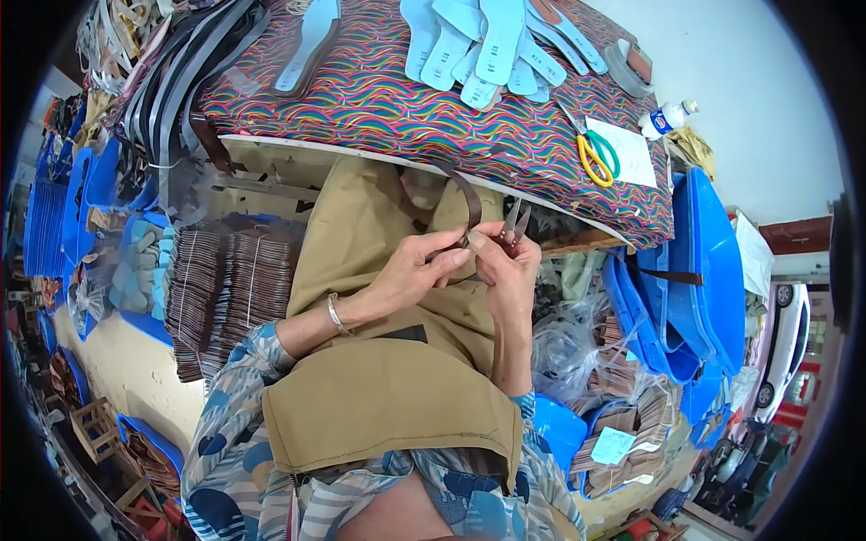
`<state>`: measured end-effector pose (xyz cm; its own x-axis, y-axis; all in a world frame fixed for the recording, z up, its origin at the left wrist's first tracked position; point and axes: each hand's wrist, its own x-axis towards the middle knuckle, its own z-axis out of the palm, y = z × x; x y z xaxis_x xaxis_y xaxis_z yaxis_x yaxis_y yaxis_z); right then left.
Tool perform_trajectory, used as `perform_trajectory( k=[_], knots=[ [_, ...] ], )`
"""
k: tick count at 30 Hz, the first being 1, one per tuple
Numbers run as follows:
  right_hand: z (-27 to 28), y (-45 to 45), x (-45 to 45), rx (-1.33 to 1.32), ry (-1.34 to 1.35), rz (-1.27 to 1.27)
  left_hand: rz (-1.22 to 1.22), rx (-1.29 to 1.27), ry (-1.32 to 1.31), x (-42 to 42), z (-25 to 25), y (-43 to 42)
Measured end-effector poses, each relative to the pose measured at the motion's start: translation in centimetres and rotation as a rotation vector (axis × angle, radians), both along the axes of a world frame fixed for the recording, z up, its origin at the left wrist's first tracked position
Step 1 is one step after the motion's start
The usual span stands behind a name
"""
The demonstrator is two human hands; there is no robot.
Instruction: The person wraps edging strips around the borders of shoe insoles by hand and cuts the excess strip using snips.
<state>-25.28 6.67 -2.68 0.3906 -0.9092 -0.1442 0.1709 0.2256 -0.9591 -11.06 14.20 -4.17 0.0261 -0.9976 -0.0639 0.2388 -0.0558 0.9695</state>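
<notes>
A narrow dark brown strap hangs over the table's front edge, and its lower end is between my hands above my lap. My left hand, with a bracelet at the wrist, pinches the strap end between thumb and fingers. Close against it, my right hand has thumb and forefinger closed at the same spot. Small scissors or snips rest in the right hand, blades pointing up toward the table. The exact contact of the fingertips is hidden.
Light blue insoles lie on the patterned table, with yellow-green scissors, paper and a bottle at right. Dark straps hang at left. Brown bundles stand below; blue bins are at right.
</notes>
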Motion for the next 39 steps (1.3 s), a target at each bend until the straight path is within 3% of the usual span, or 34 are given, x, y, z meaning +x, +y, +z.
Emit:
perform_trajectory(
  k=[6, 15, 17, 22, 24, 31, 33, 35, 39],
  knots=[
    [0.8, -0.4, 0.9, 0.121, -0.106, 0.087, -0.02, 0.0, 0.033, 0.9, 1.1, -0.1],
    [0.4, 0.1, 2.1, -0.043, -0.047, 0.111, 0.162, -0.104, 0.12, 1.5, -0.1, -1.0],
    [0.6, 0.0, 2.2, 0.135, -0.22, 0.133, 0.186, -0.087, 0.05, 2.0, -0.9, -1.2],
    [0.8, -0.1, 3.8, -0.002, -0.08, 0.093, 0.241, -0.077, 0.044, 2.2, 0.3, -0.7],
    [0.7, -0.3, 4.0, -0.053, -0.031, 0.103, 0.206, -0.12, -0.156, 2.5, 1.3, -0.3],
    [0.1, -1.0, 3.9, -0.082, -0.024, 0.148, 0.129, -0.153, -0.088, 3.0, 0.0, -1.3],
    [-0.4, -1.0, 3.8, -0.15, 0.015, 0.127, 0.139, -0.087, 0.031, 3.0, 0.3, -1.5],
    [0.2, -1.3, 3.5, 0.058, -0.149, 0.136, 0.16, -0.007, 0.174, 3.2, -0.2, -1.9],
    [-0.4, -2.3, 2.7, 0.093, -0.317, 0.268, 0.26, 0.076, 0.457, 3.6, -0.3, -2.5]
  ],
)
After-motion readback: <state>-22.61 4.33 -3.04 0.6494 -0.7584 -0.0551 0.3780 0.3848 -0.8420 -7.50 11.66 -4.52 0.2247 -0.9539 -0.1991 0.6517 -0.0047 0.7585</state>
